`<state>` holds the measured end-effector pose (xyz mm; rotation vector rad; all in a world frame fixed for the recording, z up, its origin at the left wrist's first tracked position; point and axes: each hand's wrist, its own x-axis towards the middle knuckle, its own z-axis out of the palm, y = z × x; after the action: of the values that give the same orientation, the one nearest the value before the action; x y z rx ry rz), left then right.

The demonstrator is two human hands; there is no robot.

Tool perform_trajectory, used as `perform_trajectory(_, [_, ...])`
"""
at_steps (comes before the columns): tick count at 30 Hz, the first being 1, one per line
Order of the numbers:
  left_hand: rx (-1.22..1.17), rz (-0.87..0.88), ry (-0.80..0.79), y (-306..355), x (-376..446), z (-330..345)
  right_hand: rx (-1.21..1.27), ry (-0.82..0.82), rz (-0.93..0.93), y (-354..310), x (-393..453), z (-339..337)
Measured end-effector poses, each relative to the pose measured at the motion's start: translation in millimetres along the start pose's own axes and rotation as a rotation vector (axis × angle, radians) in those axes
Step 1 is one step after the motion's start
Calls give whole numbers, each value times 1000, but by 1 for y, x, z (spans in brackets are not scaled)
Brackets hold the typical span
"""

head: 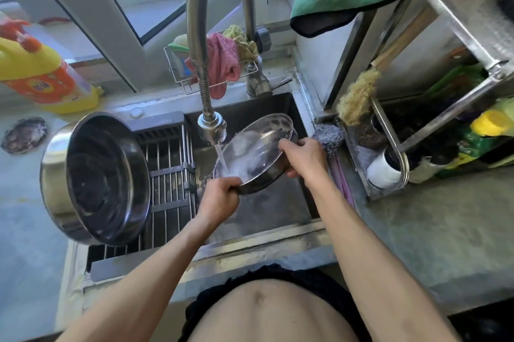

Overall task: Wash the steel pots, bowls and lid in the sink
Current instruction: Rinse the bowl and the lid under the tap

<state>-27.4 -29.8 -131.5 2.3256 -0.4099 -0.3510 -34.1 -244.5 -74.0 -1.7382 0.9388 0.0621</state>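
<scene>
A shallow steel bowl (251, 152) is tilted over the sink (267, 211) under the faucet head (212, 126). Water runs from the faucet into its lower left side. My left hand (221, 197) grips the bowl's near rim. My right hand (303, 156) grips the right rim, thumb over the edge. A large steel pot (97, 177) lies on its side on the drain rack (169, 174) at the sink's left, its opening facing right.
A yellow detergent bottle (41, 74) lies on the counter at the left. Rags hang in a wire caddy (222, 63) behind the faucet. A steel wool pad (328, 137), a brush (356, 96) and a metal shelf with bottles (445, 133) crowd the right side.
</scene>
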Motion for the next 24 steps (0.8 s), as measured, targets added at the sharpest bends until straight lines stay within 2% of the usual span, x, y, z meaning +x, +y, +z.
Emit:
perform_trajectory(2, [-234, -153, 48, 14, 1, -7, 28, -23, 15, -2, 3, 8])
perform_trajectory(4, [-485, -376, 124, 20, 6, -11, 81, -83, 28, -2, 6, 20])
perform_trajectory(7, [-809, -669, 231, 14, 11, -12, -17, -105, -21, 4, 7, 34])
perform_trajectory(10, [-1079, -808, 342, 19, 5, -15, -200, -145, -25, 16, 5, 39])
perform_trajectory(12, [-1209, -877, 420, 13, 3, -15, -235, -184, -7, 26, 4, 45])
perform_trajectory(14, [-1323, -871, 395, 13, 1, -19, -203, -221, -5, 31, 0, 51])
perform_trajectory(18, [-1366, -895, 414, 9, -5, -26, -59, -262, -29, 27, -4, 64])
perform_trajectory(24, [-1110, -901, 266, -35, -4, -39, -161, -230, -193, 22, -14, 77])
